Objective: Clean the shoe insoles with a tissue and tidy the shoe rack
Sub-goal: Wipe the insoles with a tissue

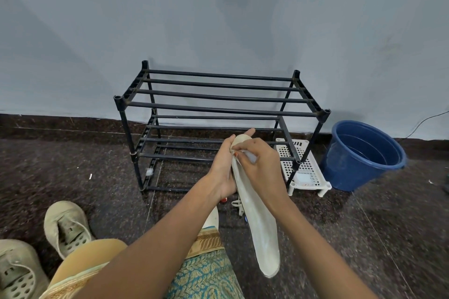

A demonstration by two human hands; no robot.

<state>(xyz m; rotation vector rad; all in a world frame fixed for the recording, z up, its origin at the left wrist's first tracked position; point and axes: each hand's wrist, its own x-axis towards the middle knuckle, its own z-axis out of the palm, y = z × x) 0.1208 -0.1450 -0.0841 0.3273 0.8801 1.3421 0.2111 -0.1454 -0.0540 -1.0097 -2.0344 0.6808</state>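
The insole (257,221) hangs toe-up in front of the shoe rack (218,109), clear of the floor. Two worn shoes (66,226) wait far left. The left hand (223,172) grips its upper half from behind; the right hand (260,165) pinches a tissue (250,156) against the toe end. The long heel end dangles unsupported, so a hard wipe could fold it or shred the thin tissue.

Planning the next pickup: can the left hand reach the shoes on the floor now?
Probably not yet: the left hand holds the insole. Once freed, likely yes; the shoes lie uncovered on the floor on its side, beside the knee.
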